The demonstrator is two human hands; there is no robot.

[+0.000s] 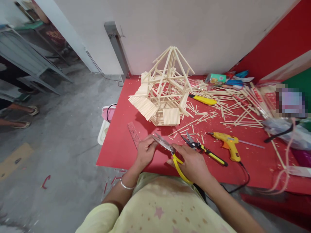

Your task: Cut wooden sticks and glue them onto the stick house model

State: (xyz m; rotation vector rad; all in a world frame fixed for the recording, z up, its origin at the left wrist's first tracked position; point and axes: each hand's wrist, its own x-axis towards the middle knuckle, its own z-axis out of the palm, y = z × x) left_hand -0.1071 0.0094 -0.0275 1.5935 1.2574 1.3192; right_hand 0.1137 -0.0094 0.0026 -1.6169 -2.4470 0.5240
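Observation:
Yellow-handled scissors (166,144) are in my right hand (191,161), its fingers around the handles and the blades pointing up and left. My left hand (146,150) is closed in a pinch right by the blade tips; whatever it holds is too small or hidden to make out. A transparent ruler (133,134) lies partly behind my left hand. Beyond both hands stands a model (167,94) of a building made of thin wooden sticks, with a pointed open frame on top and slatted roof panels lower down.
On the red table (114,145), pliers-like cutters (204,150) and a yellow glue gun (228,144) with a cord lie to the right. Loose sticks (240,110) and a yellow utility knife (202,99) lie behind them. Plastic bags (289,132) crowd the right side. Someone's feet (26,118) show at left.

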